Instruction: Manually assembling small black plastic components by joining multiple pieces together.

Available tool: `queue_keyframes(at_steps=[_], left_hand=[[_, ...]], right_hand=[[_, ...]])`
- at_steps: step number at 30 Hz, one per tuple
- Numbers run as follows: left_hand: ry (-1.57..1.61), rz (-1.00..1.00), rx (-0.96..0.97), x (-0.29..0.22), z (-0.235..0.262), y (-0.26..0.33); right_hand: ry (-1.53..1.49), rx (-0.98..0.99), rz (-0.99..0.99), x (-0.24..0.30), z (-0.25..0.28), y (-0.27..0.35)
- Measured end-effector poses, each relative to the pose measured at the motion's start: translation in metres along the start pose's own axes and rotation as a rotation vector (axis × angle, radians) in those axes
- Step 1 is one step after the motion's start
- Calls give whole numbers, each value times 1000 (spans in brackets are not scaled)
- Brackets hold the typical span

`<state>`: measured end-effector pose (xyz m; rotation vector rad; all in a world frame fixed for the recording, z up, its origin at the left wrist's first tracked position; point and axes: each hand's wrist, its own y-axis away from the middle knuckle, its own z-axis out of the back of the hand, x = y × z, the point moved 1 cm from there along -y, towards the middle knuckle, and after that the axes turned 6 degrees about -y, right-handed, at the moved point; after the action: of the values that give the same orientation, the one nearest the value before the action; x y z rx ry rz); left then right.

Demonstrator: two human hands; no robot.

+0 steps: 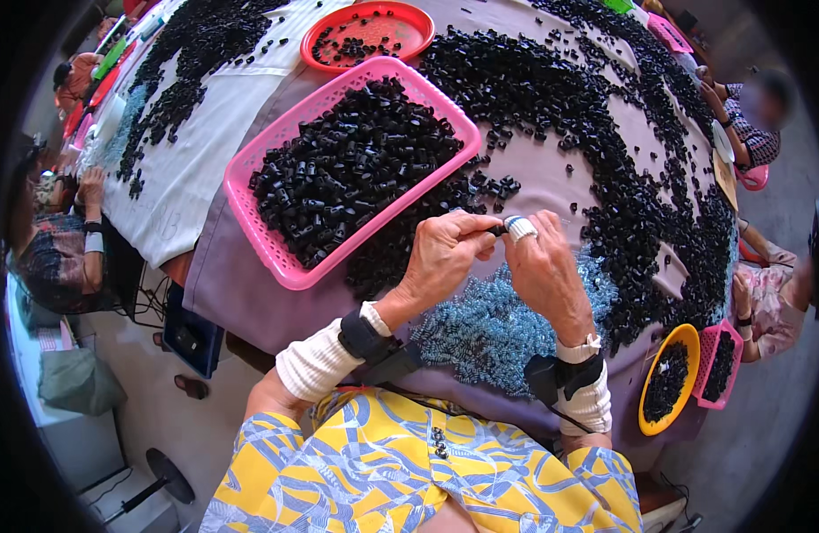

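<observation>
Over the table's near part, my two hands meet fingertip to fingertip. Between them sits a small black plastic piece (497,230), mostly covered by fingers. My left hand (444,251) pinches it from the left. My right hand (546,266), with a white wrap around one finger, closes on its other side; whether it also grips a tiny part is hidden. Below the hands lies a heap of small pale-blue, shiny coil-like parts (487,330). Left of them stands a pink perforated basket (289,275) full of black pieces like the one held.
Loose black pieces (507,89) spread across the cloth-covered table (551,173). A red tray (313,55) stands behind the basket. At the right edge are a yellow tray (647,417) and a smaller pink basket (727,369). Other people sit at both sides.
</observation>
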<state>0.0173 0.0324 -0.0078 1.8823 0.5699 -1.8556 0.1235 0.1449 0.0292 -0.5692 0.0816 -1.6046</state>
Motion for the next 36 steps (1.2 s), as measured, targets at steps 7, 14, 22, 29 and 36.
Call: queue_keyframes(at_steps=[7,14,22,29,36], left_hand=[[-24,-83,-54,7,-2,2],[139,114,-4,5,2,-2],[462,273,58,6,-4,-5],[603,311,201,10,5,-6],[593,311,242,4,6,-4]], right_hand=[[-154,-46,-36,-3,-12,4],[2,25,-8,3,1,-6],[96,-146,-24,-6,-11,-4],[-67,-105,-61,-2,-9,-8],[-49,-195,-40,-1,-8,-9]])
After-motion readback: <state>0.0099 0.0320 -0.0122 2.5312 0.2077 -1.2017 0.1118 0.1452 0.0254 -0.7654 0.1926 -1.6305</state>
